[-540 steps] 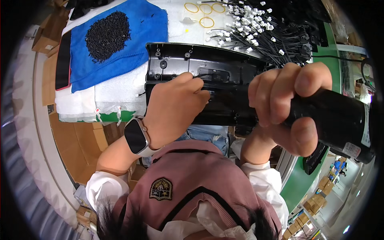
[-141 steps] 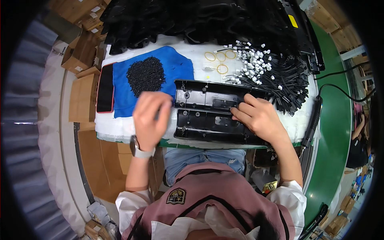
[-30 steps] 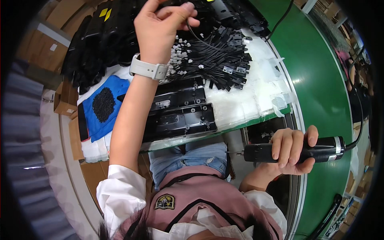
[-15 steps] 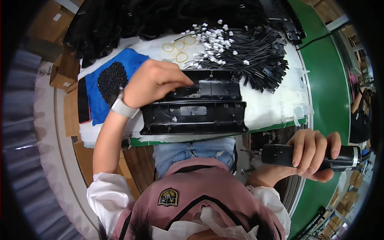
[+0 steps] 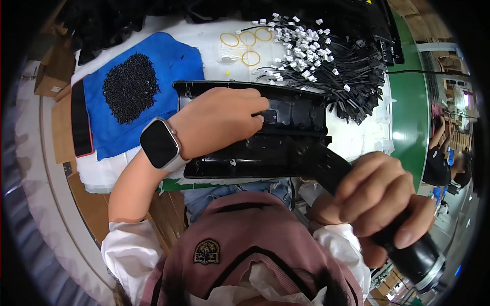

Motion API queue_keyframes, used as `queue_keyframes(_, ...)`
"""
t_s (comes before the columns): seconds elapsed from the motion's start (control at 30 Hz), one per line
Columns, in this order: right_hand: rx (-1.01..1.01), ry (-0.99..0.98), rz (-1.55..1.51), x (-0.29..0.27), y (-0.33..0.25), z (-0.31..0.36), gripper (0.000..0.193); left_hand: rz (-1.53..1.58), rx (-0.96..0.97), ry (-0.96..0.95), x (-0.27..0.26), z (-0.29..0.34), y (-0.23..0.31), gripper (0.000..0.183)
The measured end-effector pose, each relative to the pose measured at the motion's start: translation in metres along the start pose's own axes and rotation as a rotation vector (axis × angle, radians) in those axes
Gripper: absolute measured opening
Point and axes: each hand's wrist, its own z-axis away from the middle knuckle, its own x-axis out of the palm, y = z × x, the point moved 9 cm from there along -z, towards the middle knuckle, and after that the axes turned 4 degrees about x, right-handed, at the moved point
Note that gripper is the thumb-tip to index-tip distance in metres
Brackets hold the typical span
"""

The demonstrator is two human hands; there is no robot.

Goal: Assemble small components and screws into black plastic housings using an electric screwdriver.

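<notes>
My right hand is wrapped round a black electric screwdriver, whose front end tilts toward the black plastic housings. My left hand, wearing a watch on the wrist, reaches over the far housing. Its fingertips are pinched together there, and whatever they may hold is too small to make out. Parallel to that part, the near housing lies along the table's front edge. Both troughs have screw posts inside. Left of my left hand, a heap of small black screws rests on a blue cloth.
Black cables with white connectors are piled at the back right. Several yellow rubber bands lie on the white table covering. More black parts fill the far edge. A green surface runs along the right, with another person beyond.
My left hand has moved right over the far housing. My right hand has brought the screwdriver in from the right, its front end now over the near housing. The view has shifted slightly.
</notes>
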Motion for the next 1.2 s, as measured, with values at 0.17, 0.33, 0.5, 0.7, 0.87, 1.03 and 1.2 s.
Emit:
queue_keyframes(0.17,0.059,-0.078,0.067,0.009,0.031,0.005,0.038,0.154,-0.259,0.027,0.008,0.007,-0.016,0.012)
queue_keyframes(0.33,0.054,-0.044,-0.022,0.011,0.044,0.006,0.032,0.135,-0.261,0.084,0.008,0.015,-0.017,0.013)
queue_keyframes(0.5,0.086,-0.058,0.146,0.015,0.050,0.010,0.043,0.040,-0.143,0.089,0.008,0.015,-0.010,0.011)
queue_keyframes(0.7,0.049,-0.019,0.014,0.014,0.047,0.008,0.033,0.077,-0.190,0.104,0.010,0.016,-0.013,0.010)
queue_keyframes(0.87,0.082,-0.003,0.158,0.015,0.052,0.010,0.042,0.083,-0.215,0.108,0.009,0.016,-0.013,0.010)
queue_keyframes(1.03,0.140,-0.019,0.187,0.020,0.059,0.003,0.040,0.032,-0.161,0.083,0.012,0.018,-0.012,0.010)
queue_keyframes(1.2,0.155,0.048,0.222,0.020,0.061,0.002,0.035,0.047,-0.141,0.031,0.013,0.014,-0.008,0.014)
